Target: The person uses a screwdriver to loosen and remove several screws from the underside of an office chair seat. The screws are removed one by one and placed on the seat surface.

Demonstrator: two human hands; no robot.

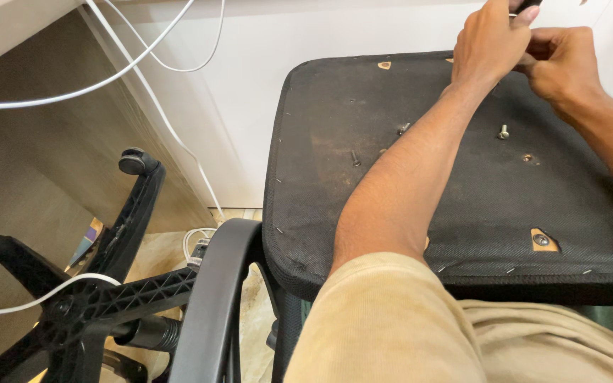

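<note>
An upturned black chair seat lies in front of me, fabric underside up. My left hand is closed at the seat's far edge around a small dark object that the frame's top cuts off. My right hand is curled right beside it, fingertips touching the left hand; what it grips is hidden. Below the hands, a silver bolt stands upright on the seat. A second bolt and a dark screw lie loose to the left of my forearm.
Small cutouts in the fabric expose wood and a fixing near the front right. A black star-shaped chair base with a castor lies on the floor at left, beside a curved black armrest. White cables hang along the wall.
</note>
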